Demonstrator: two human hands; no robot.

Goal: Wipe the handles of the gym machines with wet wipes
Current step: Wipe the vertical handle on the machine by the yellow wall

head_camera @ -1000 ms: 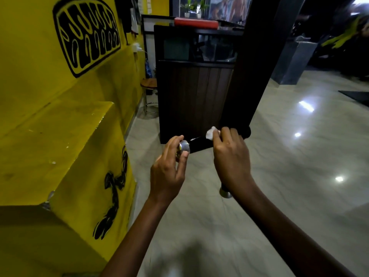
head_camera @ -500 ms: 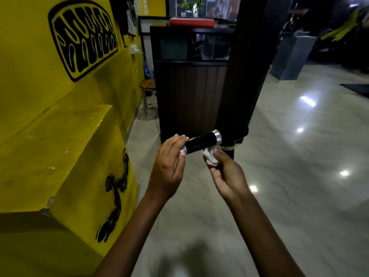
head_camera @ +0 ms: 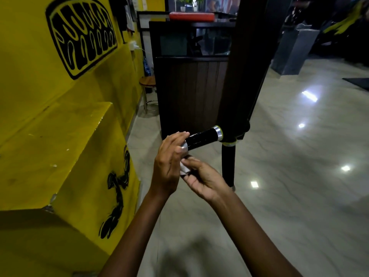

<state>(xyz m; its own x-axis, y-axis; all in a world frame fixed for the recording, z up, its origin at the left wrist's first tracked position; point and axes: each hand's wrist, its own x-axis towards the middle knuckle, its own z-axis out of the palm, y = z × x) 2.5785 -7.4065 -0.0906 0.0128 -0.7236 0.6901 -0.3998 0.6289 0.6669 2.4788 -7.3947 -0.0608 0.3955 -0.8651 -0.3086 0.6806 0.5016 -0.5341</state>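
Two hands are working at the end of a black handle (head_camera: 202,138) that is sticking out sideways from a dark machine frame (head_camera: 245,76), silver rings capping both its ends. The left hand (head_camera: 169,166) is cupping the handle's free end, fingers resting fairly straight over the silver cap. The right hand (head_camera: 203,179) is sitting just below and touching the left, fingers curled around a crumpled white wet wipe (head_camera: 184,169); the wipe is lying under the handle's end, and it seems to be clear of the handle, though the left hand is hiding part of it. Yellow painted wall (head_camera: 30,66) is running along the left, glossy floor (head_camera: 299,176) spreading beneath.
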